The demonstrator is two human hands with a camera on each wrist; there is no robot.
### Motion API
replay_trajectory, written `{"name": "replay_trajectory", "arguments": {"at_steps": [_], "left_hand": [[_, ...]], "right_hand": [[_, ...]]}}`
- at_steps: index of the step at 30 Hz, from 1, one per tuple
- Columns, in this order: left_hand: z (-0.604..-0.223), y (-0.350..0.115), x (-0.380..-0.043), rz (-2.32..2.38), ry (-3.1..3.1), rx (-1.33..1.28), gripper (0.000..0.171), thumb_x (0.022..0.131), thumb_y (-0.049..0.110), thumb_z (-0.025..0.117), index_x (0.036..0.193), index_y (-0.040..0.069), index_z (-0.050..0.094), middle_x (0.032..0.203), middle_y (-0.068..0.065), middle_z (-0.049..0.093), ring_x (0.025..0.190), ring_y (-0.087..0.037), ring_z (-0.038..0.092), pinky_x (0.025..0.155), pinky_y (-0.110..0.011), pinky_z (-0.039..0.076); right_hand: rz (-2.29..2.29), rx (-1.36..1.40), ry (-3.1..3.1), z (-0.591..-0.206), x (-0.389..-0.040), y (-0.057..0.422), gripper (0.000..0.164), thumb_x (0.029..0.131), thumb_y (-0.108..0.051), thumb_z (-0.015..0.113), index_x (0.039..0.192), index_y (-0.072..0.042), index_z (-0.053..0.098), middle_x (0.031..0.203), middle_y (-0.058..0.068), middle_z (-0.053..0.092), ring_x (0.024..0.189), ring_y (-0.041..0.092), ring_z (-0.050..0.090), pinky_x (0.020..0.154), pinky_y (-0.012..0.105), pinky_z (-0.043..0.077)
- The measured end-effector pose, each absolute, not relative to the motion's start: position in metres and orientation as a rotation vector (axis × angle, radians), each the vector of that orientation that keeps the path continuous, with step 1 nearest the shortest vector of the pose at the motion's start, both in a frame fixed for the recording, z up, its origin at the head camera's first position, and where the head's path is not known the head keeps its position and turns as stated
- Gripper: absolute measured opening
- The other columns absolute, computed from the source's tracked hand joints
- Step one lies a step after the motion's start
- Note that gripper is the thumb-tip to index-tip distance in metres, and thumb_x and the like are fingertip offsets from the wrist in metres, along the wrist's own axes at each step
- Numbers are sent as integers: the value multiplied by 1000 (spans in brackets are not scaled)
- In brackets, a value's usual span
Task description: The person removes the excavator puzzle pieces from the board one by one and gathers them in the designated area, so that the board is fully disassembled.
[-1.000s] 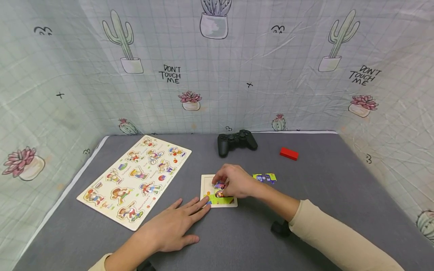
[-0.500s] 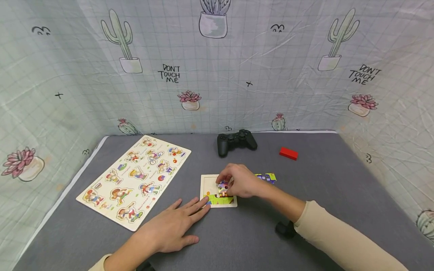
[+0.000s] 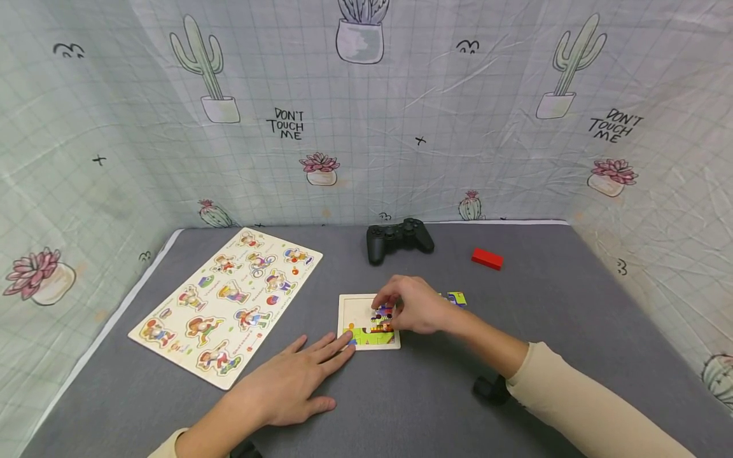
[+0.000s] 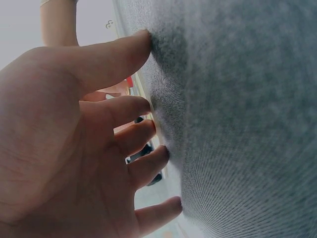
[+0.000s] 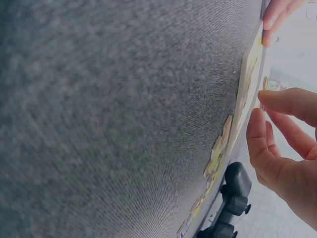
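Observation:
My left hand [image 3: 292,385] lies with fingers spread on the grey table, its fingertips at the lower left corner of a small wooden puzzle tray [image 3: 350,310]. In the left wrist view the left fingers [image 4: 138,136] are slightly bent and hold nothing. A purple jigsaw piece [image 3: 382,313] is pinched between the thumb and fingers of my right hand [image 3: 420,307], close over the tray's right side. From the right wrist it shows as a thin edge. Yellow-green pieces [image 3: 366,337] fill the tray's near row; bare wood shows at upper left.
Loose jigsaw pieces [image 3: 457,298] lie right of the tray, partly hidden behind my right hand. Farther back are a black game controller [image 3: 399,235] and a red block [image 3: 487,259]. A large wooden board [image 3: 229,305] with cartoon children lies at the left.
My right hand has shifted a little to the right over the tray with the purple jigsaw piece, turning it. The left hand stays in place.

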State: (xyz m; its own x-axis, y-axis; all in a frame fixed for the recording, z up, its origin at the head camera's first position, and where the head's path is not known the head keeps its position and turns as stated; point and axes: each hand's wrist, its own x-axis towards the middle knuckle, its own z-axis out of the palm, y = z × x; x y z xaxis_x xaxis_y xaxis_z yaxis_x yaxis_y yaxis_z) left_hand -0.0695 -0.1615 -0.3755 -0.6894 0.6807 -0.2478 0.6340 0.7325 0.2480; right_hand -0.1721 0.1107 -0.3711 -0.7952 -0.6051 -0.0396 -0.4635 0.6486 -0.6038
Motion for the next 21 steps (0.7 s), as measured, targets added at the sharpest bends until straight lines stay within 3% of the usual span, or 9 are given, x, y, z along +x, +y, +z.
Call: {"name": "replay_trajectory", "arguments": {"at_steps": [21], "left_hand": [[-375,-161,-68,208,2620,1019,80,99,48,68,165,20,33,175,5,19,160,-25,27,124,-62,28]], "right_hand": [[-891,-782,2619,-365,-165,124,32,81,0,84,109,-15,80,106,1,66,90,20,64,72,21,56]]}}
